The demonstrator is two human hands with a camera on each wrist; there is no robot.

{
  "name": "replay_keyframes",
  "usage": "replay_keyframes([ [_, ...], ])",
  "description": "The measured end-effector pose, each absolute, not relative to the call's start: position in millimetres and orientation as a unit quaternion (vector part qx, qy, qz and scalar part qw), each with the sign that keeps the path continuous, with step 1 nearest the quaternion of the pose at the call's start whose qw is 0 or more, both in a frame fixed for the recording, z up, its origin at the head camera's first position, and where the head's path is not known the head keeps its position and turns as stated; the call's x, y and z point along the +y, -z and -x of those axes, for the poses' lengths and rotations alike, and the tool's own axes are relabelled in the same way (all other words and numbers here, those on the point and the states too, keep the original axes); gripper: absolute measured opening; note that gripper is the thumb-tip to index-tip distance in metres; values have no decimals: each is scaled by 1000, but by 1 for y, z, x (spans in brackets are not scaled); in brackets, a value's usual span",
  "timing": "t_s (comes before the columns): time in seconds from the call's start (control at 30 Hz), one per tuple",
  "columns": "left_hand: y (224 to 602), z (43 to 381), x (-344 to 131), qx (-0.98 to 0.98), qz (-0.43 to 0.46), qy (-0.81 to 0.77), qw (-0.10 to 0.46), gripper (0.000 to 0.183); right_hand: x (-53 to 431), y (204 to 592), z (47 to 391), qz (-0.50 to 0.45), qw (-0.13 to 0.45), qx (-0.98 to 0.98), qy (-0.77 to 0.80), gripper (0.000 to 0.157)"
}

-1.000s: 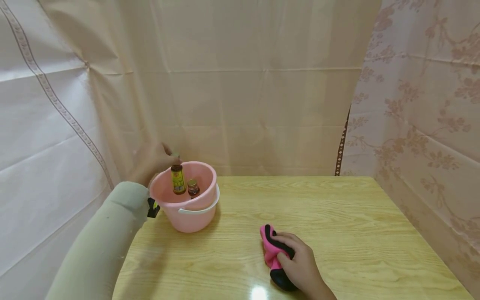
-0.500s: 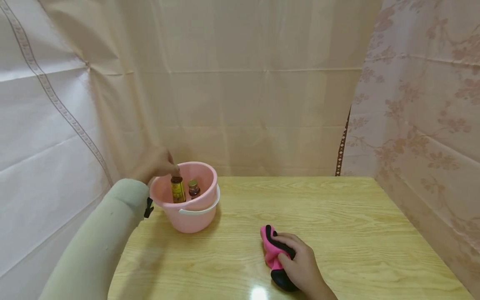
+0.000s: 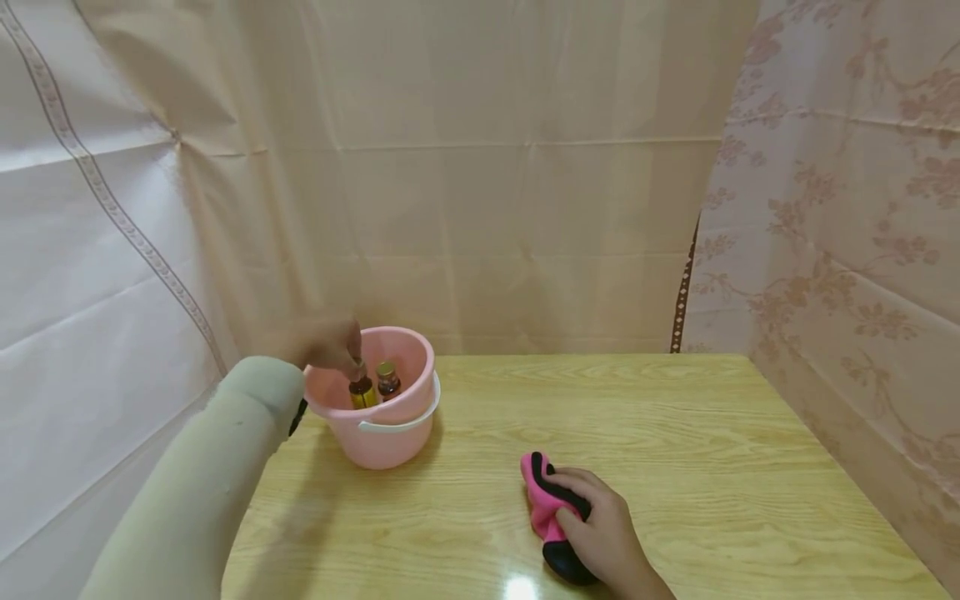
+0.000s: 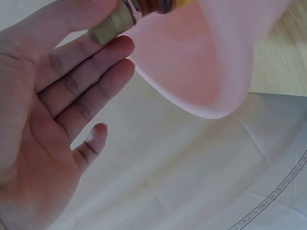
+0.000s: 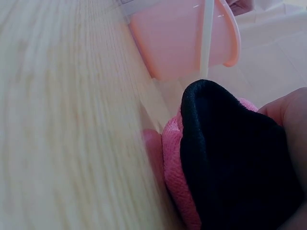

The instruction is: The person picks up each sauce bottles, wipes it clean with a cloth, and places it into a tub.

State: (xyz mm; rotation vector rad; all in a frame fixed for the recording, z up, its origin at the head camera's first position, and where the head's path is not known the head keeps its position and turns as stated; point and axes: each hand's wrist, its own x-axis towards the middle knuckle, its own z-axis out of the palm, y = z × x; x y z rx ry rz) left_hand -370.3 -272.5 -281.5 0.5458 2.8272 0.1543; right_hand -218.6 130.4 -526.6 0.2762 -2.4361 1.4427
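Observation:
My left hand [image 3: 333,343] reaches over the rim of a pink bucket [image 3: 381,447] and pinches the top of a dark bottle with a yellow label [image 3: 363,395]. In the left wrist view, thumb and fingers hold its gold-green cap [image 4: 113,28] while the other fingers extend loosely. The bottle's lower part is hidden by the bucket wall. Beside it inside stands a small dark jar with a gold lid [image 3: 387,379]. My right hand [image 3: 606,529] grips a soft pink-and-black fabric item [image 3: 546,500] with a rounded black end, lying on the table; its exact kind is unclear.
A white handle [image 3: 397,427] hangs across the bucket's front. The bucket stands near the left edge of the wooden table [image 3: 675,450]. Beige curtain cloth [image 3: 517,208] hangs behind, with patterned cloth [image 3: 862,250] at the right.
My left hand has lowered the bottle deeper into the bucket, so less of its label shows. The right hand and the fabric item stay in place.

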Motion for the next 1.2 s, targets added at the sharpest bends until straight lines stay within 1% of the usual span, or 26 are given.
replay_keyframes([
  [0.17,280,370,-267,976,-175,-5,131,12,131,528,219,-97,150,-847,-501,57],
  [0.3,281,371,-266,978,-157,2,134,17,131,528,219,-93,147,-849,-500,58],
  [0.53,283,371,-265,977,-156,12,144,21,130,526,220,-90,143,-850,-499,58],
  [0.77,288,372,-268,979,-153,40,130,23,130,526,220,-92,137,-848,-504,58],
  [0.97,290,372,-270,982,-133,34,133,23,131,527,221,-83,130,-851,-503,58],
  [1.2,291,371,-273,984,-119,19,129,27,132,528,221,-78,126,-854,-499,59],
])
